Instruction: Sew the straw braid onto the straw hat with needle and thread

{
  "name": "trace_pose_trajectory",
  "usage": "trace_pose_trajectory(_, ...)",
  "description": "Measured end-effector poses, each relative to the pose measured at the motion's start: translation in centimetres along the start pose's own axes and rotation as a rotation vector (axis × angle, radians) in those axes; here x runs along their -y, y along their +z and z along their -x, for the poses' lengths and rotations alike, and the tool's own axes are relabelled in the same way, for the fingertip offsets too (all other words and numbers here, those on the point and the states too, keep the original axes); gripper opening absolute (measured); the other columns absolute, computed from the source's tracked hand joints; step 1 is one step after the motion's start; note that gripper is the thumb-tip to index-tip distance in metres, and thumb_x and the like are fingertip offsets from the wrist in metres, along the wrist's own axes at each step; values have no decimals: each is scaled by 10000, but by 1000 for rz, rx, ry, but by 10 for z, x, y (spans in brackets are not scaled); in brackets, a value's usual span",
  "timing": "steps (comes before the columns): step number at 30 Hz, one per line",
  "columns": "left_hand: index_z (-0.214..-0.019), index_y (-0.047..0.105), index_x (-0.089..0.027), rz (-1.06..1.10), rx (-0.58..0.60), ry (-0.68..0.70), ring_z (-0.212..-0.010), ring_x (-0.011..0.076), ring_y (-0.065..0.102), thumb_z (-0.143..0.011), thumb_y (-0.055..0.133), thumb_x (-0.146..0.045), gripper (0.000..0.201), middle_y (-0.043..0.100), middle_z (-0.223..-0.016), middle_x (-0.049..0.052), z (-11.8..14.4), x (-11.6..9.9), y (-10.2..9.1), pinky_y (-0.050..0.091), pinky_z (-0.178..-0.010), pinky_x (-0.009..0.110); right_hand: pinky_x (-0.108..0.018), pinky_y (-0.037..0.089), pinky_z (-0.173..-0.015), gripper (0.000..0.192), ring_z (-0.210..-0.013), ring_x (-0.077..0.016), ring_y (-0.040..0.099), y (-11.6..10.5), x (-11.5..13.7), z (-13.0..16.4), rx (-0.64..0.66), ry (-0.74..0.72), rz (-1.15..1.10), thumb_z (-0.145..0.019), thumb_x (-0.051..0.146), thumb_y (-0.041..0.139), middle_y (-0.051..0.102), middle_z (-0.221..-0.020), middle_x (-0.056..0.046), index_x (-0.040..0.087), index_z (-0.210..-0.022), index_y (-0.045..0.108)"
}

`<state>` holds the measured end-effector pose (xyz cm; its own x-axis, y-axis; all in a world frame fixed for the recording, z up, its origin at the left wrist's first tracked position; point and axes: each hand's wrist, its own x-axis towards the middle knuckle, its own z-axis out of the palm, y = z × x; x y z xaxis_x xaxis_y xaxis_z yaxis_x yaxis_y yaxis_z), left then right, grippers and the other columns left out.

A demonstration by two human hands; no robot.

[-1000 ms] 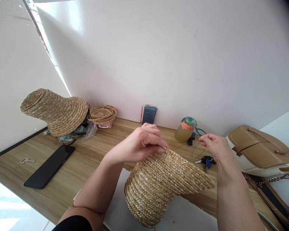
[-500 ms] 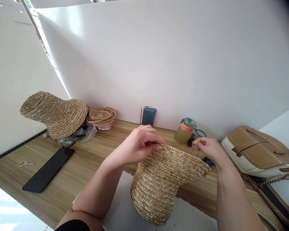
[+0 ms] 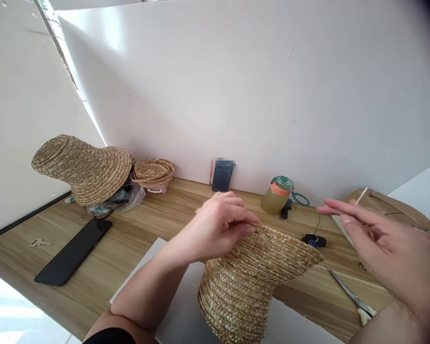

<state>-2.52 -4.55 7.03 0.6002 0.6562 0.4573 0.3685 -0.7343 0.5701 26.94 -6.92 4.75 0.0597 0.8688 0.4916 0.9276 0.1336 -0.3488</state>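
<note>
Pinching the brim of the woven tan straw hat (image 3: 254, 272) with my left hand (image 3: 218, 229) steadies it over the white sheet (image 3: 186, 315); my right hand (image 3: 380, 239) hangs beside it, fingers spread, holding nothing I can make out.

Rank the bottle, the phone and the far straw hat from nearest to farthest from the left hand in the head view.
From the left hand:
1. Bottle, just right of it, by the wall.
2. Phone, flat on the desk to the left.
3. Far straw hat, in the left back corner.

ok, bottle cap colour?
Green cap over an orange collar on the bottle, seen in the head view.
</note>
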Motion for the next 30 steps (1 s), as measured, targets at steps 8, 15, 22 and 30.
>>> trace_pose_trajectory(8, -915, 704, -159, -48, -51, 38, -735, 147, 495, -864, 522, -129, 191, 626, -726, 31, 3, -12, 11, 364, -763, 313, -414, 495, -952, 148, -1067, -237, 633, 17, 85, 27, -6, -457, -286, -887, 280, 567, 712, -997, -19, 267, -1022, 628)
trace_pose_trajectory(15, -873, 685, -149, -63, -97, 47, -720, 148, 503, -842, 515, -94, 182, 652, -720, 23, 4, -15, 18, 381, -767, 314, -408, 489, -907, 56, -953, -229, 647, 20, 90, 29, -71, -463, -247, -889, 212, 554, 687, -849, -25, 246, -908, 594)
trace_pose_trajectory(22, -1067, 653, -158, -9, -22, -42, -884, 183, 581, -830, 603, -176, 243, 697, -883, 49, 6, -11, 3, 439, -816, 307, -365, 465, -902, 57, -866, -189, 633, 19, 87, 26, 2, -434, -331, -880, 211, 565, 662, -792, 4, 250, -846, 589)
trace_pose_trajectory(30, -1036, 682, -146, 65, 107, -94, -809, 151, 574, -806, 669, -302, 279, 677, -863, 45, 0, 6, -12, 438, -710, 245, -335, 455, -909, 97, -915, -188, 634, 21, 81, 20, 42, -359, -341, -890, 270, 552, 680, -815, 16, 255, -817, 613)
